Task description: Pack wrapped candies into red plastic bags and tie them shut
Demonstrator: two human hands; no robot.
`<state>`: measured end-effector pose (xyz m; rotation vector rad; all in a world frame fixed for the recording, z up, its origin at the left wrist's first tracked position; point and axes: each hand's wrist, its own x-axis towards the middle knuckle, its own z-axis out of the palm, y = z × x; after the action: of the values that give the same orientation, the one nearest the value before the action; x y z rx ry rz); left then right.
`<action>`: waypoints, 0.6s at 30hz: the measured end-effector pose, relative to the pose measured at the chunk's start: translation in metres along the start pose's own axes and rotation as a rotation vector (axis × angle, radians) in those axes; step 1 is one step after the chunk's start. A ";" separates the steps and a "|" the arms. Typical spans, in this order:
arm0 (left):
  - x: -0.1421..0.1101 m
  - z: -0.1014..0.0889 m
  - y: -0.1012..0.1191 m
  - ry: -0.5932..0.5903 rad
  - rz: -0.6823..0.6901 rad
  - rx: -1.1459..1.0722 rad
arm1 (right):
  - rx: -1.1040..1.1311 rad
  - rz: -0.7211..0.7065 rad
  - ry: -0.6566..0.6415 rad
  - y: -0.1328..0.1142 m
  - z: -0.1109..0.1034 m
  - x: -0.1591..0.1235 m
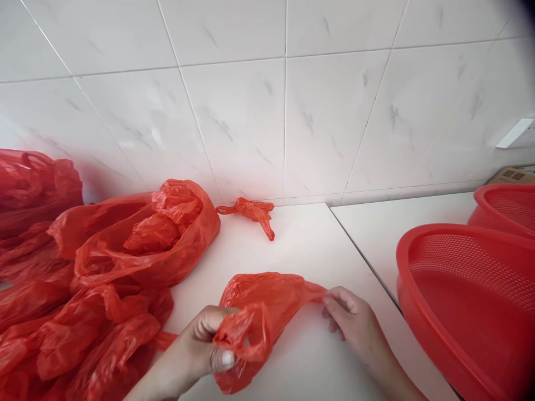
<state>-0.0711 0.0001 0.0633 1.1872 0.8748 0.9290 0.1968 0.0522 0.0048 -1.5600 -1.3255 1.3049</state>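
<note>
A red plastic bag (276, 312) is stretched between two bare hands above a white desk (309, 245), the centre of the clock here. At nine o'clock, the left hand (204, 345) has its fingers closed on the bag's crumpled, looped end, thumb lowermost; at three, the right hand (351, 320) pinches the narrow, twisted end between thumb and forefinger, its other fingers loosely curled. Also at nine o'clock, beyond the left hand, spreads a heap of crumpled red bags (87, 340), while a large red basket (468, 312) with perforated sides stands at three, beyond a dark seam in the desk. Farther back, a wide-mouthed bag (192, 245) at ten o'clock holds crumpled red plastic, with more red bags (37, 211) piled past it. A small, twisted bag (253, 210) lies at twelve, near the marbled tile wall (317, 122). Toward two o'clock sit a second red basket (487, 209), a cardboard box (512, 175) and a white wall fitting (515, 132).
</note>
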 end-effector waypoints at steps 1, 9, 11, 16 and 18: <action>-0.002 -0.004 0.006 -0.045 0.026 0.075 | 0.053 -0.009 0.000 0.001 -0.003 0.001; -0.014 -0.022 0.019 0.122 0.061 0.686 | 0.322 -0.143 0.275 -0.007 -0.004 -0.010; -0.013 -0.018 0.012 0.198 0.076 0.617 | 0.270 -0.279 0.316 -0.007 0.005 -0.020; -0.005 0.006 0.006 0.192 0.118 0.568 | -0.216 -0.764 0.127 0.001 0.027 -0.033; -0.002 0.016 0.007 0.111 0.104 0.580 | -0.360 -0.922 0.062 0.003 0.032 -0.031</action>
<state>-0.0579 -0.0068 0.0727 1.6993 1.2309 0.8536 0.1676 0.0187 0.0017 -0.9398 -1.9681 0.4528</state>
